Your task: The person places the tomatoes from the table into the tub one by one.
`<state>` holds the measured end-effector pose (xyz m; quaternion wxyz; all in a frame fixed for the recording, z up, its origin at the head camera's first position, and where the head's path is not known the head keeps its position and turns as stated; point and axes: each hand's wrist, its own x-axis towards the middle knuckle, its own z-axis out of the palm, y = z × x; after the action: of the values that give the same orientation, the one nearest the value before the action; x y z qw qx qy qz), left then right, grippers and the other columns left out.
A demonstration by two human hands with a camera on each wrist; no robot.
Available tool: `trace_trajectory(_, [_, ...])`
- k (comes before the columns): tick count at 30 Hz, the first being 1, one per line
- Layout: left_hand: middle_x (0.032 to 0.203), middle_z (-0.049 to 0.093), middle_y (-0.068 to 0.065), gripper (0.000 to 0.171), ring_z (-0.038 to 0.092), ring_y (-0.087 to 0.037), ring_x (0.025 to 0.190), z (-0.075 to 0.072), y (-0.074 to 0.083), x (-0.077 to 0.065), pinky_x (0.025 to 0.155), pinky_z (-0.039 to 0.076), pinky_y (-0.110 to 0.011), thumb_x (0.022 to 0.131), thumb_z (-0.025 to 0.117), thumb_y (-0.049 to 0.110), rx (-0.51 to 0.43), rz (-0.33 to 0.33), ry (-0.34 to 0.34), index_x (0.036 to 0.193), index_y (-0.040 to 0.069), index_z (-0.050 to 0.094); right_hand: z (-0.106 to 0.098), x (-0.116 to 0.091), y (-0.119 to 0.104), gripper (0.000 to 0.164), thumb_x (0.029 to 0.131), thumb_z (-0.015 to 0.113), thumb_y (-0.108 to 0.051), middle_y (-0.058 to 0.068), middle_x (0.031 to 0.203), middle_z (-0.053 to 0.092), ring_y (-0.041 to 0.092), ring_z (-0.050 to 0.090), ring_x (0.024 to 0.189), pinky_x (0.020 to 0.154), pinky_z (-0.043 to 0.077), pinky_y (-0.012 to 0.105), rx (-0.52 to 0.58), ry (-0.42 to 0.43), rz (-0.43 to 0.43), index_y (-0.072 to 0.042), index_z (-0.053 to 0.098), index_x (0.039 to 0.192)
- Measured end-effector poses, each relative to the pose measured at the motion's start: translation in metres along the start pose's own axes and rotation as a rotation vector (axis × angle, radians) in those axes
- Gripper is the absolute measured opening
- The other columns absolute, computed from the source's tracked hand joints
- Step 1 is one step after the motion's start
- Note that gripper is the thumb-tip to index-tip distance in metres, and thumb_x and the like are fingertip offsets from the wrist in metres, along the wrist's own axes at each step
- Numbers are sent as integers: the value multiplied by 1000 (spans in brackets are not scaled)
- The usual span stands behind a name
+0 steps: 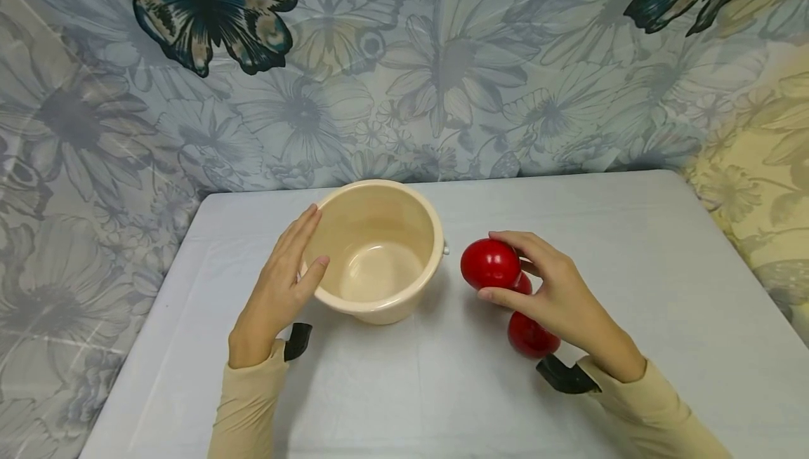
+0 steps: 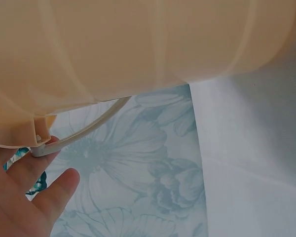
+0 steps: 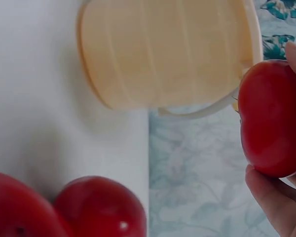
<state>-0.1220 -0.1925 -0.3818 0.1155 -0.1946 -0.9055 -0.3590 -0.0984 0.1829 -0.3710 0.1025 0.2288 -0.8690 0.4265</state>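
Observation:
My right hand [image 1: 553, 287] grips a shiny red tomato [image 1: 488, 262] between thumb and fingers, to the right of a cream plastic bucket [image 1: 379, 217]. The right wrist view shows this tomato [image 3: 271, 118] raised beyond two others, its skin smooth and lobed. Those two, one tomato [image 1: 534, 335] nearer the front and another tomato [image 1: 524, 282] partly hidden by the held one, lie on the table. My left hand [image 1: 278, 290] rests against the bucket's left rim, fingers fairly straight and thumb across the edge. The bucket stands upright, its visible inside holding nothing.
A pale handle [image 2: 89, 129] hangs out from the bucket's far side. A white cloth covers the table [image 1: 404, 389]. Behind it hangs a floral backdrop [image 1: 455, 73] with butterflies. Black straps' ends [image 1: 298, 341] stick out at both wrists.

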Motion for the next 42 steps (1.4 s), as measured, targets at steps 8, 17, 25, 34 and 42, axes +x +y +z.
trace_trajectory(8, [164,27,-3,64,24,-26,152,0,1,0,122,22,-54,97,54,18,5,0,7,156,11,31,-4,12,-6,74,71,89,-10,6,128,63,13,62,111,87,51,8,28,17,-24,-10,56,137])
trace_trajectory(17, [163,29,-3,65,26,-26,151,0,0,0,121,24,-54,96,56,17,12,8,16,156,12,32,-7,24,-13,75,70,90,-11,2,129,63,-2,58,113,88,52,9,40,24,-41,-11,56,137])
trace_trajectory(25, [163,29,-6,65,26,-28,151,0,-1,-1,121,24,-54,96,56,17,14,21,15,156,11,32,-6,34,-21,73,70,89,-8,3,130,62,-1,58,114,89,52,11,59,34,-56,-8,56,136])
trace_trajectory(34, [163,29,-4,65,26,-26,151,3,-1,0,121,24,-54,96,56,17,8,17,20,156,13,32,-3,46,-29,69,73,88,-11,4,130,62,15,61,115,88,53,12,83,35,-73,-10,58,135])
trace_trajectory(42, [164,28,-3,65,25,-27,151,2,1,-1,120,24,-56,97,57,17,17,2,13,156,14,31,2,57,-35,70,72,88,-10,5,131,62,16,61,116,89,57,23,118,24,-118,-8,58,135])
